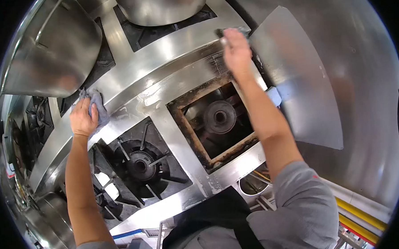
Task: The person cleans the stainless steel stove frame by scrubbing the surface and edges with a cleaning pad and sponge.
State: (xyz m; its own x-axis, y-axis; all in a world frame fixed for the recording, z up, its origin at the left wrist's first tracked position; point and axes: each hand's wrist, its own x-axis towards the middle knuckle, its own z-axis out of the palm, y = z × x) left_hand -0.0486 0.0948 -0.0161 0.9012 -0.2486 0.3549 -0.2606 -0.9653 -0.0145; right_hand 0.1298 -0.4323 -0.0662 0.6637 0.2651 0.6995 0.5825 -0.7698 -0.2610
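Note:
My left hand [83, 118] presses a bunched grey cloth [99, 109] onto the steel stove top [148, 69], close beside a large pot. Its fingers are bent over the cloth. My right hand [237, 51] reaches to the far right part of the stove, fingers together over a dark scrubbing pad [244, 31]; motion blurs it and most of the pad is hidden. Below my right hand is a square burner opening [220, 117] with a browned, greasy rim and no grate. A burner with its black grate [141, 166] lies between my arms. Wet streaks shine on the steel around them.
A big steel pot [56, 50] stands at the upper left and another pot [163, 6] at the top, both over burners. A flat metal sheet [298, 84] leans on the right wall. A light blue block [274, 96] sits by the stove's right edge.

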